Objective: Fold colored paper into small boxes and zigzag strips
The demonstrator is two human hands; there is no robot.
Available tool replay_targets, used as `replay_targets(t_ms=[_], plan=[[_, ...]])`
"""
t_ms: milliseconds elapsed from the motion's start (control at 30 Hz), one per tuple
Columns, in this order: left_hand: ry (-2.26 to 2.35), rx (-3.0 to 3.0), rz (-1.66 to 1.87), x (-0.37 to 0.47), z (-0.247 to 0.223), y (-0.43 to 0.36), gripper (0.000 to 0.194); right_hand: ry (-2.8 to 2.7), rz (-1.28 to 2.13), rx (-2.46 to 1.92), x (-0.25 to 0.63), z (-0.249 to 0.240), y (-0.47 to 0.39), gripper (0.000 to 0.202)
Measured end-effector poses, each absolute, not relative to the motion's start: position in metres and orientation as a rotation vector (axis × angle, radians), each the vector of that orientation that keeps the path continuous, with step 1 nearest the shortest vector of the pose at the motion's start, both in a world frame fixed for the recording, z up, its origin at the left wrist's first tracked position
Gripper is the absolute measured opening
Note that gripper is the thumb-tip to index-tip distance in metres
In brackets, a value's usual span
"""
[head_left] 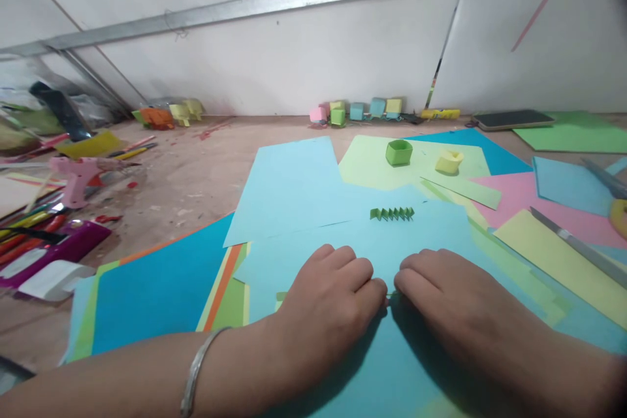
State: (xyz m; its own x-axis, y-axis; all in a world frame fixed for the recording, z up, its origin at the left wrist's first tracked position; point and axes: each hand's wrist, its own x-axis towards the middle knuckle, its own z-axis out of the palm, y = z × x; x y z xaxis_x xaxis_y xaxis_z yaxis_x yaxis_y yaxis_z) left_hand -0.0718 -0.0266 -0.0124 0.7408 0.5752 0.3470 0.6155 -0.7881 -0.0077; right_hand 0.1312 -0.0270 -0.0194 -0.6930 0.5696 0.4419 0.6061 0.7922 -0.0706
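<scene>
My left hand (337, 300), with a silver bangle at the wrist, is closed, its fingertips pinched low over the light blue paper (318, 209). Close beside it, my right hand (445, 300) is closed too, fingers bent down. A thin green edge, seemingly a paper strip (390, 294), shows in the narrow gap between both hands; the rest is hidden under the fingers. Beyond them lies a green zigzag-folded paper strip (392, 214). Farther back, a green paper ring (399, 152) and a yellow paper ring (449, 161) rest on a pale green sheet (362, 163).
At left are a pink glue gun (76, 176), a purple device (78, 248) and a white adapter (56, 279). A knife-like blade (582, 248) and scissors (607, 176) lie at right. Small paper cubes (356, 111), a yellow tube (441, 114) and a phone (513, 119) line the wall.
</scene>
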Motion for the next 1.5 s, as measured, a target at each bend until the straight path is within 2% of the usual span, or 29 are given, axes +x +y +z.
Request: replay_targets(t_ms=[200,367,667,900,1067,1233,1500], plan=[[-0.876,-2.757,-0.566,-0.071,-0.008,-0.029,0.035,-2.533,-0.291,-0.699,0.128,-0.014,-0.026,0.035],[-0.939,-2.686,-0.528,-0.080,-0.003,-0.015,0.028,-2.576,-0.393,-0.786,0.142,-0.012,-0.012,0.034],[-1.179,-2.712,-0.502,-0.103,0.003,0.012,0.028,-2.551,-0.558,-0.900,0.166,-0.011,0.016,0.032],[-1.219,-2.865,-0.488,-0.118,0.014,0.022,0.024,-2.453,-0.177,-0.971,0.167,-0.019,0.022,0.024],[-1.311,-2.784,-0.499,-0.137,0.022,0.044,0.026,-2.386,-0.136,-1.025,0.172,-0.015,0.026,0.023],[-1.603,-2.739,-0.711,-0.156,0.030,0.064,0.023,-2.345,0.079,-1.048,0.168,-0.015,0.020,0.019],[-2.148,-2.759,-1.205,-0.184,0.031,0.081,0.023,-2.339,0.356,-1.126,0.162,-0.012,0.015,0.023]])
